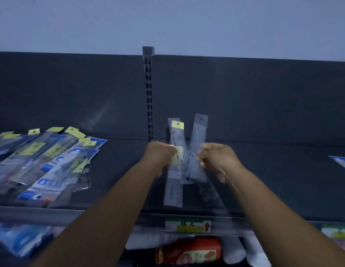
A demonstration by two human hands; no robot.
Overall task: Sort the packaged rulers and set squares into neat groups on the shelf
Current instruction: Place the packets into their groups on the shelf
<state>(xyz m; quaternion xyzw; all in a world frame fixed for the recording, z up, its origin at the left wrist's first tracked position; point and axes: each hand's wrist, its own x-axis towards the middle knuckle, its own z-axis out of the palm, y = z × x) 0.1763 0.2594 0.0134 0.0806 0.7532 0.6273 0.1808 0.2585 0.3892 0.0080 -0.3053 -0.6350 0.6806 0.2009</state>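
Above the dark grey shelf (264,180), my left hand (160,154) grips a clear packaged ruler with a yellow tag (175,164), held nearly upright. My right hand (216,158) pinches a second clear packaged ruler (196,143), tilted to the right so the two cross in a V. A dark packaged set square (208,191) lies on the shelf under them. A fanned heap of packaged rulers and set squares (46,162) with yellow and blue labels covers the shelf's left part.
The shelf's slotted upright (149,97) stands behind the hands. A price label (188,226) sits on the front rail. Another packet's corner (343,160) shows at the right edge. Below are a red packet (189,251) and blue packets (19,239).
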